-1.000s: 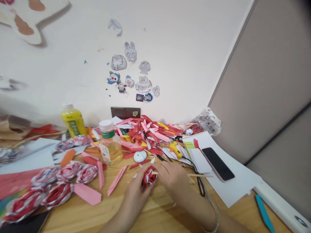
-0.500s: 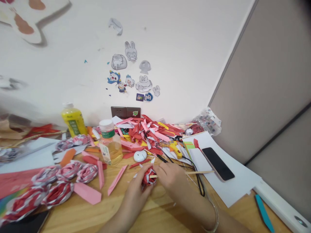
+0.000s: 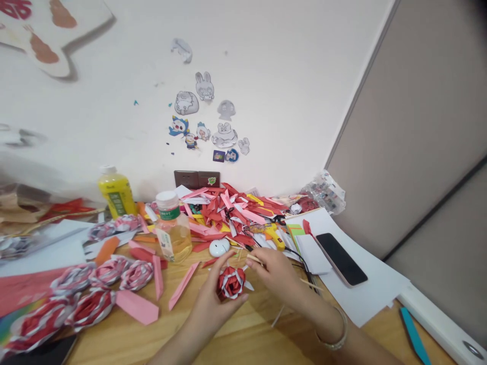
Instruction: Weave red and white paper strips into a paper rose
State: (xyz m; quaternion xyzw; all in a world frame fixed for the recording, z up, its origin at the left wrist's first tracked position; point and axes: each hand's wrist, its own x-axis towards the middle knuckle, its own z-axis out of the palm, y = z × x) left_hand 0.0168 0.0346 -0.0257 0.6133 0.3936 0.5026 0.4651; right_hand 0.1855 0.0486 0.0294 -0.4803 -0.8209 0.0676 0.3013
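A red and white folded-paper rose (image 3: 232, 283) faces up in my left hand (image 3: 211, 293), whose thumb and fingers curve around its sides. My right hand (image 3: 274, 271) pinches a thin wooden stick (image 3: 255, 259); its tip points left, a little apart from the rose, and its other end shows past my wrist. Behind my hands lie a white earbud case (image 3: 219, 247) and a yellow glue gun (image 3: 274, 236). Left of my left hand rest a pink folded strip (image 3: 183, 285) and several finished paper roses (image 3: 91, 305).
A heap of red, pink and yellow paper strips (image 3: 232, 208) lies against the wall. Two bottles, one clear (image 3: 173, 230) and one yellow (image 3: 116, 192), stand on the left. A phone (image 3: 341, 258) rests on white sheets at right, near a teal strip (image 3: 414, 334).
My right hand has drawn the stick away from the rose, up and to the right. My left hand has turned the rose so its centre shows.
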